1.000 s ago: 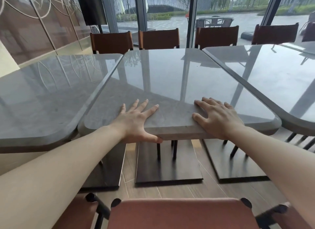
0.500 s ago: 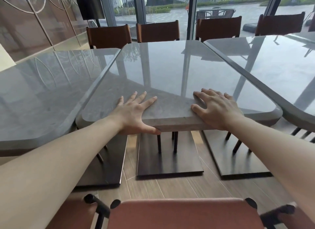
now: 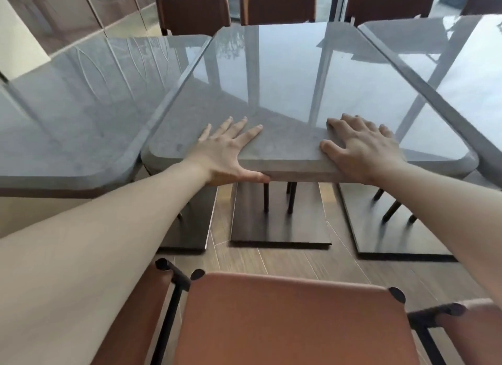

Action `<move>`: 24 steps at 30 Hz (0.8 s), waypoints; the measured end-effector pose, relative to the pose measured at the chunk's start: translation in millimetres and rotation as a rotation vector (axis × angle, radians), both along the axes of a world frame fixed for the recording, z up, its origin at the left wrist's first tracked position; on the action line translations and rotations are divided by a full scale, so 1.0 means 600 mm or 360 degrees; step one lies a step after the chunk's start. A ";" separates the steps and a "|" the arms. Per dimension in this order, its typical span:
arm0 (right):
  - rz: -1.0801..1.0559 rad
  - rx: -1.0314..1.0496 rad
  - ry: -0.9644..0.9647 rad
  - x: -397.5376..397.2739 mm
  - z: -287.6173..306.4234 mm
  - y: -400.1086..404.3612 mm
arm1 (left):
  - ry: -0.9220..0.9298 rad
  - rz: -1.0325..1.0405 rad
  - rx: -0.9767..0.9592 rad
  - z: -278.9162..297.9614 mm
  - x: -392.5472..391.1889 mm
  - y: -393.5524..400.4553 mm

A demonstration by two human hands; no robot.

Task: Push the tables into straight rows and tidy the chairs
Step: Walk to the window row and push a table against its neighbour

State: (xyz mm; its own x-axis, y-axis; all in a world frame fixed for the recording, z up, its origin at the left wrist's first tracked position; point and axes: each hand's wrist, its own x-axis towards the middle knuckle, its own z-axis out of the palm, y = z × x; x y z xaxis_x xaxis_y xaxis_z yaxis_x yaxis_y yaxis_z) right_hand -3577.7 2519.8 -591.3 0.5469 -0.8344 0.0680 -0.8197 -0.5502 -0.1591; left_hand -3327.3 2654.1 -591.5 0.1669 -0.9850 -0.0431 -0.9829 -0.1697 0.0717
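**Q:** Head view, status of middle table [image 3: 298, 93]?

**A:** It sits directly under my fingers, near edge toward me, between left table [image 3: 81, 106] and right table [image 3: 448, 65]. Its near edge lies further from me than the left table's, so row isn't straight yet, in my judgement.

**Q:** Hand config?

**A:** Left hand [image 3: 225, 152]: fingers spread wide and flat on top, thumb hooked under the edge. Right hand [image 3: 361, 150]: fingers slightly bent, lying over the near edge, palm on top. Nothing pinched; both press.

**Q:** Handling est.?

**A:** Stone-look slab on a dark plate base [image 3: 279, 223]: likely heavy, rigid, won't flex. Glossy top, so flat palms may slip; thumb under the edge gives purchase. Best hold approx. where my fingers are, both sides of centre, to avoid yaw. Base may drag on the floor.

**Q:** Containers?

**A:** None visible. Near chair [image 3: 293, 324] is below my wrists; far chairs [image 3: 277, 6] are beyond my fingertips, tucked at the far edge.
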 end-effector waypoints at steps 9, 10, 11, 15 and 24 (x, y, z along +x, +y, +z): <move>-0.0057 0.0153 0.0080 -0.005 0.010 0.012 | 0.0028 0.0030 0.0115 0.016 -0.043 0.098; -0.0067 0.0163 0.0073 -0.007 0.010 0.016 | 0.0057 -0.0035 0.0142 0.030 -0.032 0.108; -0.0077 0.0158 0.0062 -0.008 0.010 0.021 | 0.0096 -0.0085 0.0150 0.045 -0.020 0.118; -0.0196 0.0114 -0.0036 -0.008 0.002 0.053 | 0.0154 -0.0028 0.0067 0.087 0.037 0.188; -0.0620 0.0273 0.0017 0.053 0.023 0.116 | -0.0021 0.0405 0.0201 0.109 0.237 0.360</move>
